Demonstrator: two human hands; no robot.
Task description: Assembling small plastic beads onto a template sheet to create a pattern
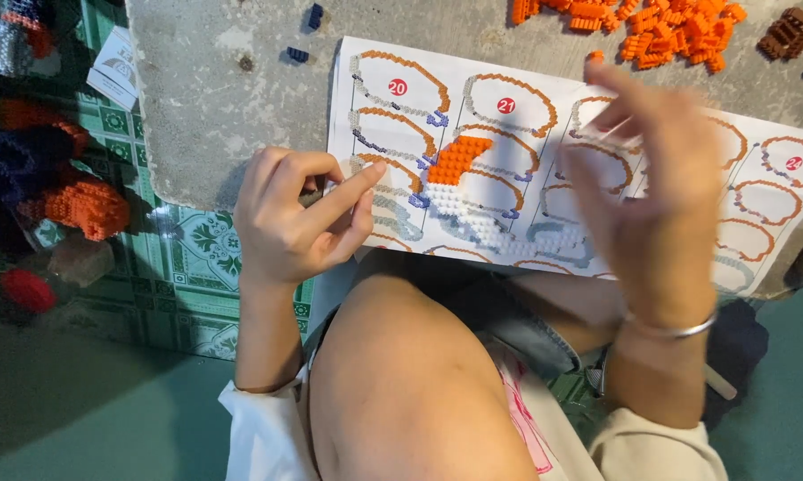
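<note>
A: What are the fingers doing, seen from the head camera?

B: The fingers (366,183) of the left hand (299,218) are curled loosely inward, with the forefinger stretched toward the thumb. The tip rests at the left edge of the instruction sheet (597,156). Whether they pinch a small piece, I cannot tell. The right hand (655,191) is raised above the sheet with its fingers spread and slightly blurred, its back to the camera. It seems to hold nothing, though the palm side is hidden. A thin metal bangle (673,328) circles that wrist.

A: Where is the model?

B: A part-built brick model (462,183), orange on top and white below, lies on the sheet between the two hands, nearer the left one. The sheet, printed with step drawings of curved rows, lies at the near edge of a grey stone slab (205,107).

A: What else is there?

B: A pile of loose orange bricks (660,31) sits at the slab's far edge, with brown bricks (789,31) near the far right corner and two dark blue bricks (305,36) left of the sheet's far corner. Left of the slab, bags of coloured bricks (63,191) rest on a green patterned mat (196,258). The person's bare knee (401,374) fills the foreground.
</note>
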